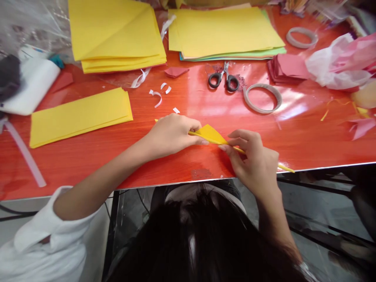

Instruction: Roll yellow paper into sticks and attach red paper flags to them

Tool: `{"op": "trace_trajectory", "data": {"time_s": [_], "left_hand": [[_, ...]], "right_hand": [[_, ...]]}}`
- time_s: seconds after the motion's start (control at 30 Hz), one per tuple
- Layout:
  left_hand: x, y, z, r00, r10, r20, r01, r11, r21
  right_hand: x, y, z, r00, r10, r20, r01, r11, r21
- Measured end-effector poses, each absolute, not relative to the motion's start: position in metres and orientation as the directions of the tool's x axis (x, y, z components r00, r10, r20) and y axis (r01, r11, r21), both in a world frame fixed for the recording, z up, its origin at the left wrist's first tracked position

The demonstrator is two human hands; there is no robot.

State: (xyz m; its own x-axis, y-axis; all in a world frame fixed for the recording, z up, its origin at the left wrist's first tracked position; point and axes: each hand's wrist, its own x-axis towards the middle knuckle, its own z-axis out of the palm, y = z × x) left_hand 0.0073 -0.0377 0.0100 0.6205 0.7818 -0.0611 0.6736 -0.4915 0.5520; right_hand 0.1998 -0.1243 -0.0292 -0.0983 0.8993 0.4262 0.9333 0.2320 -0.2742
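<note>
A thin rolled strip of yellow paper (212,136) runs slantwise near the front edge of the red table (176,168), with a small pointed flap standing up at its middle. My left hand (173,134) is closed round the roll left of the flap, thumb and fingers pressed together. To the right of the flap, my right hand (254,158) pinches the same roll between thumb and fingers. The roll's thin right end sticks out past my right hand, and a small yellow tip shows behind my left hand.
Black-handled scissors (225,78) and a tape roll (262,98) lie beyond my hands. Yellow sheets (117,35), more stacked sheets (226,31), a folded yellow stack (80,115), dark red pieces (288,68), a second tape roll (302,37) and pink-white plastic (340,62) surround them.
</note>
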Motion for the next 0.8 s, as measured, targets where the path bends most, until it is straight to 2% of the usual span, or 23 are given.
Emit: {"op": "trace_trajectory", "data": {"time_s": [0.13,0.3,0.53,0.8], "left_hand": [[0.008,-0.038,0.008,0.615,0.786,-0.071,0.630,-0.435,0.643],[0.009,-0.039,0.003,0.569,0.819,-0.074,0.658,-0.400,0.638],[0.008,-0.040,-0.003,0.617,0.786,0.037,0.570,-0.479,0.668],[0.004,-0.036,0.000,0.699,0.713,0.054,0.466,-0.512,0.721]], "right_hand": [[0.200,-0.124,-0.029,-0.104,0.901,0.420,0.939,0.229,-0.258],[0.200,-0.121,-0.027,-0.111,0.923,0.369,0.932,0.225,-0.283],[0.202,-0.120,-0.026,-0.142,0.922,0.361,0.917,0.260,-0.303],[0.202,-0.121,-0.026,-0.139,0.929,0.343,0.915,0.254,-0.315]]}}
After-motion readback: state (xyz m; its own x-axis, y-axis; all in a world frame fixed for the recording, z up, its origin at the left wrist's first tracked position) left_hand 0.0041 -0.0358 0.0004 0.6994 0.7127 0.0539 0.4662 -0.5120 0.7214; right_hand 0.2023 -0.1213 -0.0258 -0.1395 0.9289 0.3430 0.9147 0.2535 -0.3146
